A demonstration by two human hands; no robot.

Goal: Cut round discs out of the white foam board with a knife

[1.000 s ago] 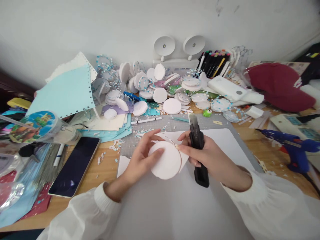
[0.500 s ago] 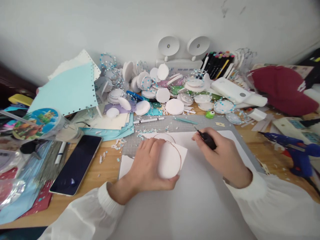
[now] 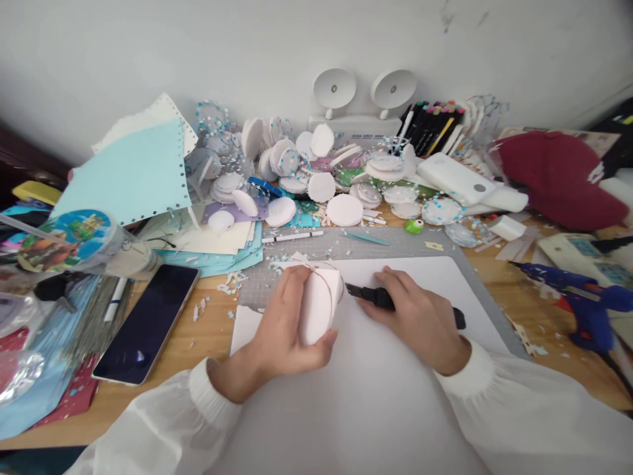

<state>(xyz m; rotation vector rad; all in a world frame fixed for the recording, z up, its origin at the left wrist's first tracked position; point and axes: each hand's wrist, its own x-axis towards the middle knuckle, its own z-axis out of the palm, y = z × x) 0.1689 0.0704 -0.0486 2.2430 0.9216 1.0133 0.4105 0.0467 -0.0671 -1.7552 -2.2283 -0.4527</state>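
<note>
My left hand [image 3: 284, 326] is closed around a thick white foam-like piece [image 3: 316, 307], thumb at its lower right and fingers over its top left. A thin brown curved line runs along the piece's round outline, and an angular white edge shows behind it. In my right hand [image 3: 415, 313] is a black craft knife [image 3: 378, 297], its tip pointing left and close to the piece's right side. Whether the tip touches the piece, I cannot tell. Both hands are above a large white sheet [image 3: 366, 409], which lies on a grey cutting mat [image 3: 415, 243].
Many white discs [image 3: 345, 210] are heaped along the wall below a twin-headed lamp [image 3: 334, 89]. At left lie a phone [image 3: 147, 323] and a lidded cup [image 3: 69, 239]. A blue glue gun [image 3: 586, 300] and a dark red cap [image 3: 554, 175] are at right. Scraps litter the mat.
My right hand has turned the knife and brought it left and down toward the white piece. My left hand has shifted slightly left and tilted the piece.
</note>
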